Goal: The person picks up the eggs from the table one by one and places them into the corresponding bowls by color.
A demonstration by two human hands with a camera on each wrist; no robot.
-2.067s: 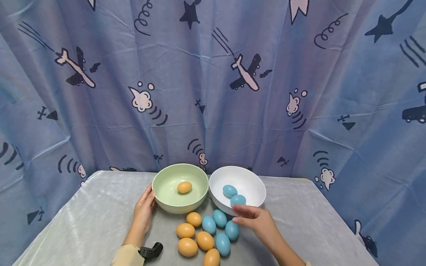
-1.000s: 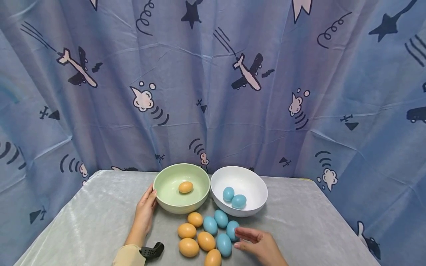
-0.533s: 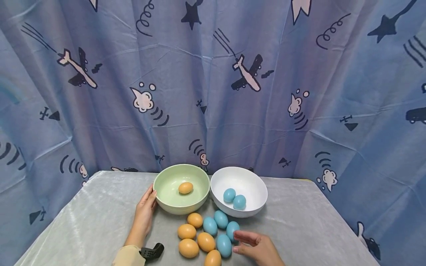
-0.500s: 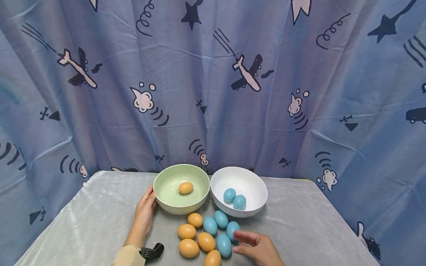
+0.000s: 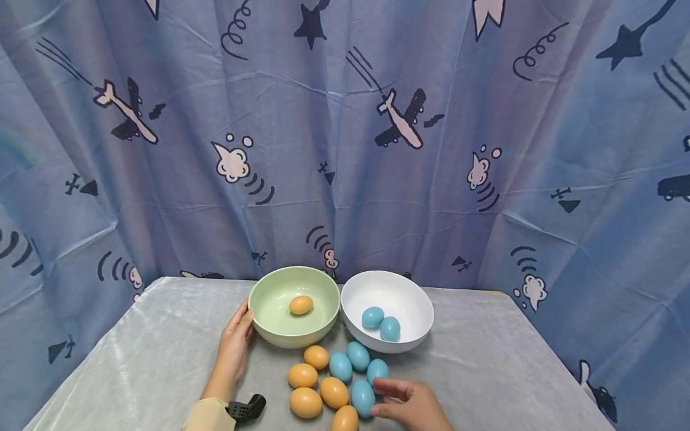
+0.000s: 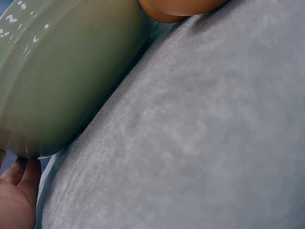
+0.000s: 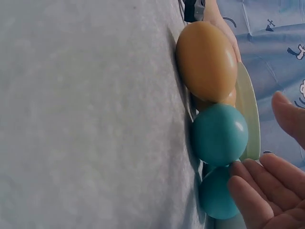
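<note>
My left hand (image 5: 233, 345) rests against the outer left side of a light green bowl (image 5: 266, 326), fingers fairly straight. In the left wrist view the fingertips (image 6: 31, 167) touch the bowl's wall. One orange egg (image 5: 300, 304) lies inside it. Just to the right, a white bowl (image 5: 415, 299) holds two blue eggs (image 5: 372, 317). My right hand (image 5: 414, 407) is beside the nearest blue egg (image 5: 363, 398) on the table, thumb and fingers apart. In the right wrist view its fingers (image 7: 250, 202) overlap another blue egg (image 7: 217, 193), with nothing in the palm.
Several orange eggs (image 5: 305, 402) and more blue eggs (image 5: 340, 366) lie grouped in front of the bowls. A grey cloth covers the table (image 5: 501, 359). Behind it hangs a blue patterned curtain (image 5: 345, 149). A black strap device (image 5: 246, 408) sits on the left wrist.
My right hand has come down from the white bowl's front rim toward the blue eggs, lately shifting slightly left. The two blue eggs in the white bowl have rolled a little. The left hand stays put.
</note>
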